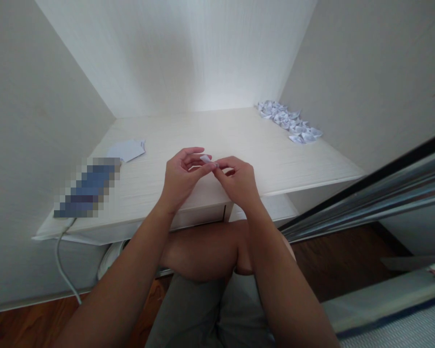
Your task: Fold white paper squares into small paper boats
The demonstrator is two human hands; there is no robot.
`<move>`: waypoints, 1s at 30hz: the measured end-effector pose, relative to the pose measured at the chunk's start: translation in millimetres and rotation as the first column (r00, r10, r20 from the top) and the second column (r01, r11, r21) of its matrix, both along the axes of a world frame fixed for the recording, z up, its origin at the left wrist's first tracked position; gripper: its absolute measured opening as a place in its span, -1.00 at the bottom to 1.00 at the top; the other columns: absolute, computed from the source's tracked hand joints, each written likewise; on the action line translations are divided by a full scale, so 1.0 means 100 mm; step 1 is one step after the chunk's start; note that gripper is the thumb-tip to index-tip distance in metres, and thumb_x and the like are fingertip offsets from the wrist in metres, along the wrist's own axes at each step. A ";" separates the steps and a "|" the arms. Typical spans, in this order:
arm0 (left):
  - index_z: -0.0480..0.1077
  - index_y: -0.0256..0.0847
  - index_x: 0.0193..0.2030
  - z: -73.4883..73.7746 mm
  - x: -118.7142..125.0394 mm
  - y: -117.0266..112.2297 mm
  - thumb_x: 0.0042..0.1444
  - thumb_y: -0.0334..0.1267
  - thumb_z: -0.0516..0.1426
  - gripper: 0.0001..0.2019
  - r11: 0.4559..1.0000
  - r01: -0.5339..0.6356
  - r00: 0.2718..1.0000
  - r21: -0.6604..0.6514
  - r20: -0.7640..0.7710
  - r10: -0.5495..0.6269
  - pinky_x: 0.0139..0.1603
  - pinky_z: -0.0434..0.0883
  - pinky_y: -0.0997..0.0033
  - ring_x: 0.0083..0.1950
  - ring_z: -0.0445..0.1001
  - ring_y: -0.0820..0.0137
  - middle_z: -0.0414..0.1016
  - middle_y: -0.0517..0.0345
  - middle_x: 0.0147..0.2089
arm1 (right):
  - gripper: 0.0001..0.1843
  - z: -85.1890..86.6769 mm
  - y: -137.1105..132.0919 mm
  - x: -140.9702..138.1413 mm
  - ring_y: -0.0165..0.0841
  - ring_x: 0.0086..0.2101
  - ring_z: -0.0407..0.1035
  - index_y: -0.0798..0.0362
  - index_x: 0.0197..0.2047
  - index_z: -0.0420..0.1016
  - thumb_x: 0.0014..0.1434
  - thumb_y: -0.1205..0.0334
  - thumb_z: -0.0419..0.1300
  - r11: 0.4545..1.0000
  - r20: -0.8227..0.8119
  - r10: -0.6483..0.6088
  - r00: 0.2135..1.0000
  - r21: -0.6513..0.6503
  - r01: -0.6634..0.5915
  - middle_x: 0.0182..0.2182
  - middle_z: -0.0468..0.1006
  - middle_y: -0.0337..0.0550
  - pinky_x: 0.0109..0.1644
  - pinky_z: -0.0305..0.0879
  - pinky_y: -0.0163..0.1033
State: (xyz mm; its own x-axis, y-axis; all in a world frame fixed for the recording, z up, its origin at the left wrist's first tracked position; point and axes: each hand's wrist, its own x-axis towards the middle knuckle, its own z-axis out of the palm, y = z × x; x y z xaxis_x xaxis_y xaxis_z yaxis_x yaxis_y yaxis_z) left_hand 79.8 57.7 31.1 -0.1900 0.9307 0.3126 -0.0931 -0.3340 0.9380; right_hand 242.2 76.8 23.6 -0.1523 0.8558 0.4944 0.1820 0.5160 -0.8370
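A small folded piece of white paper [206, 158] is held just above the front part of a low pale wooden shelf [239, 140]. My left hand [183, 176] pinches it from the left with thumb and fingers. From the right, my right hand [239, 181] pinches the same piece, fingertips meeting the left hand's. Most of the paper is hidden between the fingers.
A pile of several small folded white paper shapes [290, 123] lies at the shelf's back right. Flat white paper sheets [128, 150] lie at the left, beside a blurred dark object [87, 188] with a white cable [63, 261]. Walls close in on both sides. My knees sit below the shelf.
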 end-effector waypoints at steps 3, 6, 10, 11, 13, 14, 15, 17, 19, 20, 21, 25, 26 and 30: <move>0.58 -0.20 -0.13 -0.02 -0.01 0.01 -0.13 -0.24 0.53 -0.59 1.000 -0.010 1.000 0.015 -0.024 0.010 -0.09 0.60 0.29 -0.21 0.65 0.36 0.70 0.12 -0.21 | -0.88 -0.01 0.01 -0.03 -0.37 -0.38 0.50 0.03 -0.29 0.66 0.24 0.18 0.39 0.998 -0.053 -0.037 0.998 -0.049 0.035 -0.37 0.65 -0.19 -0.32 0.37 -0.24; 0.60 -0.22 -0.24 -0.03 -0.02 0.01 0.00 -0.20 0.47 -0.75 1.000 0.019 0.996 -0.004 -0.089 -0.019 -0.16 0.60 0.31 -0.28 0.64 0.37 0.69 0.12 -0.27 | -0.90 -0.01 0.01 -0.03 -0.37 -0.42 0.53 0.01 -0.28 0.58 0.26 0.19 0.36 0.984 -0.133 0.060 0.989 -0.156 -0.081 -0.44 0.61 -0.27 -0.30 0.41 -0.24; 0.62 -0.21 -0.25 -0.03 -0.02 -0.01 0.06 -0.18 0.42 -0.81 1.000 -0.010 0.977 0.015 -0.214 0.013 -0.23 0.59 0.31 -0.31 0.64 0.35 0.69 0.10 -0.28 | -0.82 0.00 -0.01 -0.04 -0.34 -0.35 0.61 -0.01 -0.35 0.49 0.31 0.21 0.29 0.966 -0.139 0.138 0.981 -0.197 -0.164 -0.43 0.63 -0.24 -0.21 0.51 -0.23; 0.62 -0.21 -0.26 -0.03 -0.02 -0.02 0.06 -0.18 0.42 -0.82 0.998 -0.042 0.969 0.037 -0.241 0.049 -0.26 0.58 0.32 -0.30 0.64 0.34 0.69 0.11 -0.28 | -0.82 0.00 -0.02 -0.04 -0.33 -0.34 0.62 -0.01 -0.35 0.49 0.32 0.21 0.28 0.964 -0.125 0.145 0.981 -0.204 -0.169 -0.42 0.64 -0.23 -0.20 0.52 -0.23; 0.62 -0.19 -0.26 -0.03 -0.01 -0.03 0.08 -0.20 0.40 -0.85 0.989 -0.110 0.946 0.093 -0.296 0.133 -0.28 0.57 0.35 -0.27 0.63 0.34 0.69 0.11 -0.26 | -0.83 0.01 -0.02 -0.04 -0.33 -0.33 0.64 -0.01 -0.33 0.51 0.34 0.20 0.26 0.965 -0.098 0.146 0.984 -0.205 -0.163 -0.40 0.67 -0.21 -0.19 0.53 -0.23; 0.62 -0.18 -0.26 -0.03 -0.01 -0.03 0.09 -0.21 0.39 -0.87 0.982 -0.140 0.929 0.124 -0.327 0.174 -0.28 0.56 0.36 -0.25 0.63 0.34 0.68 0.11 -0.25 | -0.84 0.00 -0.02 -0.04 -0.32 -0.33 0.64 -0.01 -0.31 0.52 0.34 0.20 0.26 0.968 -0.085 0.138 0.987 -0.201 -0.153 -0.39 0.68 -0.20 -0.19 0.54 -0.22; 0.62 -0.17 -0.26 -0.03 0.00 -0.03 0.10 -0.22 0.39 -0.89 0.974 -0.166 0.910 0.154 -0.357 0.211 -0.28 0.56 0.37 -0.24 0.62 0.34 0.68 0.12 -0.25 | -0.83 0.00 -0.02 -0.04 -0.32 -0.32 0.65 -0.01 -0.31 0.53 0.35 0.19 0.26 0.970 -0.073 0.128 0.989 -0.196 -0.140 -0.38 0.68 -0.19 -0.19 0.55 -0.22; 0.62 -0.15 -0.27 -0.02 0.01 -0.05 0.12 -0.25 0.37 -0.93 0.960 -0.193 0.873 0.201 -0.412 0.262 -0.29 0.53 0.41 -0.24 0.60 0.37 0.66 0.14 -0.24 | -0.82 -0.01 -0.02 -0.05 -0.30 -0.32 0.66 0.00 -0.32 0.53 0.35 0.18 0.27 0.975 -0.055 0.104 0.993 -0.189 -0.113 -0.40 0.68 -0.17 -0.20 0.56 -0.22; 0.61 -0.15 -0.29 0.00 0.02 -0.06 0.13 -0.28 0.36 -0.95 0.951 -0.207 0.847 0.231 -0.445 0.292 -0.33 0.50 0.44 -0.26 0.58 0.39 0.65 0.15 -0.25 | -0.79 -0.02 -0.01 -0.05 -0.29 -0.33 0.66 -0.01 -0.35 0.51 0.35 0.17 0.28 0.977 -0.050 0.089 0.995 -0.188 -0.097 -0.42 0.67 -0.17 -0.21 0.56 -0.21; 0.61 -0.15 -0.30 0.01 0.02 -0.07 0.13 -0.29 0.36 -0.96 0.947 -0.211 0.838 0.242 -0.455 0.303 -0.35 0.48 0.46 -0.27 0.57 0.40 0.64 0.16 -0.26 | -0.78 -0.02 -0.01 -0.05 -0.29 -0.33 0.66 -0.01 -0.36 0.50 0.35 0.17 0.28 0.978 -0.051 0.083 0.995 -0.188 -0.091 -0.43 0.67 -0.17 -0.22 0.56 -0.21; 0.60 -0.16 -0.32 0.01 0.02 -0.07 0.14 -0.30 0.36 -0.95 0.944 -0.214 0.831 0.251 -0.462 0.311 -0.36 0.46 0.48 -0.28 0.56 0.41 0.63 0.16 -0.27 | -0.78 -0.03 -0.01 -0.05 -0.28 -0.34 0.66 -0.01 -0.37 0.50 0.34 0.17 0.28 0.978 -0.053 0.079 0.995 -0.189 -0.088 -0.44 0.67 -0.17 -0.23 0.56 -0.21; 0.60 -0.16 -0.31 0.02 0.03 -0.08 0.15 -0.29 0.37 -0.94 0.944 -0.213 0.822 0.250 -0.477 0.312 -0.38 0.45 0.48 -0.28 0.55 0.41 0.63 0.16 -0.27 | -0.78 -0.03 0.00 -0.05 -0.29 -0.36 0.66 -0.01 -0.37 0.50 0.34 0.17 0.28 0.980 -0.069 0.084 0.994 -0.177 -0.095 -0.43 0.67 -0.18 -0.24 0.54 -0.21; 0.59 -0.16 -0.30 0.02 0.03 -0.07 0.15 -0.27 0.37 -0.94 0.946 -0.215 0.824 0.242 -0.475 0.309 -0.38 0.45 0.47 -0.28 0.55 0.41 0.63 0.16 -0.27 | -0.77 -0.03 -0.01 -0.05 -0.30 -0.36 0.66 -0.01 -0.37 0.50 0.34 0.17 0.28 0.980 -0.070 0.087 0.994 -0.173 -0.098 -0.43 0.68 -0.18 -0.25 0.54 -0.22; 0.58 -0.16 -0.31 0.00 0.03 -0.07 0.15 -0.27 0.36 -0.93 0.946 -0.229 0.817 0.231 -0.482 0.316 -0.39 0.42 0.45 -0.30 0.54 0.40 0.62 0.16 -0.28 | -0.77 -0.02 -0.01 -0.05 -0.30 -0.36 0.66 -0.01 -0.38 0.51 0.34 0.17 0.27 0.981 -0.052 0.080 0.995 -0.172 -0.088 -0.43 0.68 -0.19 -0.25 0.52 -0.23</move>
State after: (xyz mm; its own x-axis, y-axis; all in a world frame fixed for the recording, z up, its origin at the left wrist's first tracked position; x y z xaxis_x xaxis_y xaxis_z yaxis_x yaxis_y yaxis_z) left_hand 82.9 50.6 31.4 -0.2033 0.7954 0.5710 0.4963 -0.4190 0.7603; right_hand 237.4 75.6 21.5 -0.2085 0.9142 0.3475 0.1040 0.3740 -0.9216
